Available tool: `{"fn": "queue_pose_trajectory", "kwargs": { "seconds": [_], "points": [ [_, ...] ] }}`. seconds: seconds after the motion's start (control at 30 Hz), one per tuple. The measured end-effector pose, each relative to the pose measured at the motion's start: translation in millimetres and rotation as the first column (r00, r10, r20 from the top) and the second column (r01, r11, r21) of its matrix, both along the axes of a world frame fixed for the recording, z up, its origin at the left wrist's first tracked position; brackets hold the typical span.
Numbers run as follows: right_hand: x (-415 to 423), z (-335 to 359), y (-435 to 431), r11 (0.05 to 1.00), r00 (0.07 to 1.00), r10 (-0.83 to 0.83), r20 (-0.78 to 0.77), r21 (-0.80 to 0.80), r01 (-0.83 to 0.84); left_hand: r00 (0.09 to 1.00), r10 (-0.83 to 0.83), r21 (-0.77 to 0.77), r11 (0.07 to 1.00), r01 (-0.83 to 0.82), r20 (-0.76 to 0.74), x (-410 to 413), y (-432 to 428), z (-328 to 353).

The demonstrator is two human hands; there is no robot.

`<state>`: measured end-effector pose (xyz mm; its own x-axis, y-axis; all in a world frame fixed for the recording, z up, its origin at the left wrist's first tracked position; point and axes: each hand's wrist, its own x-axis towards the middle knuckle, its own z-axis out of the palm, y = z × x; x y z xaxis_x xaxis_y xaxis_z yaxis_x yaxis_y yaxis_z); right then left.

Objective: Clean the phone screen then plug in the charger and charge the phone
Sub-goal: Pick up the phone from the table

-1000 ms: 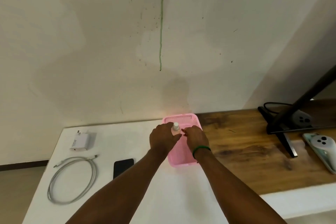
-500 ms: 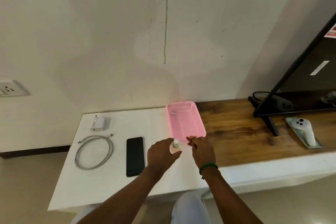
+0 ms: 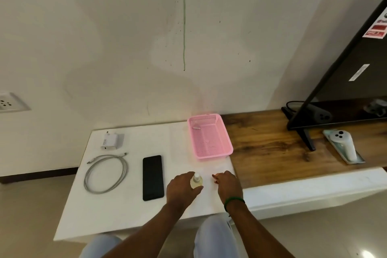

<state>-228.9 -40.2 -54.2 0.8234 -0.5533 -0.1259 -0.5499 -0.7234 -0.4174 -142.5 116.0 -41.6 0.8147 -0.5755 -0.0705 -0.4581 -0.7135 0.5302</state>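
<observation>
left hand (image 3: 181, 190) grips small pale-yellow plastic bottle (image 3: 196, 182) (upright) | right hand (image 3: 229, 184) beside, grasp unclear | black flat phone (image 3: 152, 177) untouched

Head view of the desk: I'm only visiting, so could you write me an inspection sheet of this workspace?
Surface: white table top beside a brown wooden counter.
Job's things: black phone lying flat; white charger brick; small pale spray bottle.
Clutter: pink plastic basket; white game controller on the counter.
Hands: left hand grips the spray bottle; right hand is beside it, apart; whether it holds anything is unclear.
Cables: grey coiled cable, plugged into nothing; black cord behind the black flat television.
Surroundings: white wall socket; stained cream wall.
</observation>
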Motion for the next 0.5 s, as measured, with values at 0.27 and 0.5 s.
{"fn": "queue_pose_trajectory", "kwargs": {
  "seconds": [0.27, 0.5],
  "points": [
    [1, -13, -1, 0.999, 1.000, 0.011, 0.001, -0.031, -0.011, 0.999, 0.015, 0.014, 1.000, -0.014, -0.032, 2, 2, -8],
    [3, -16, -2, 1.000, 1.000, -0.008, 0.002, -0.024, 0.008, 0.999, 0.012, 0.029, 1.000, -0.011, -0.033, 3, 2, -12]
  ]
}}
